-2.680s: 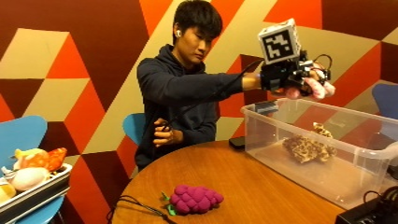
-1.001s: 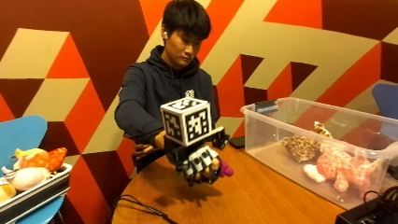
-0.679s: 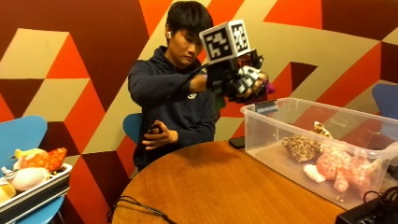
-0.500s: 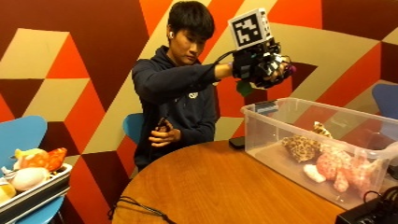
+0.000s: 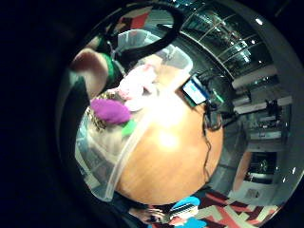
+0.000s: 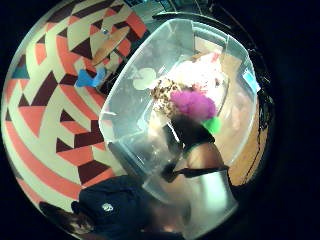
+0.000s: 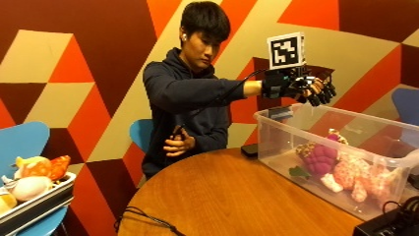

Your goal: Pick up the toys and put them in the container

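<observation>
Gloved right hand [image 7: 308, 87] hovers open and empty above the container's near edge [image 7: 314, 169], purple grape toy [image 7: 322, 156] lying directly below inside it.

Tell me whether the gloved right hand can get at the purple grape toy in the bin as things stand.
Probably yes: the right hand hovers over the open-topped clear container, and the purple grape toy lies uncovered inside, beside a pink plush toy.

The clear container [image 6: 125, 125] lies below the palm. A purple grape toy [image 6: 193, 103] is inside the container, beside a spotted toy [image 6: 162, 90].
</observation>
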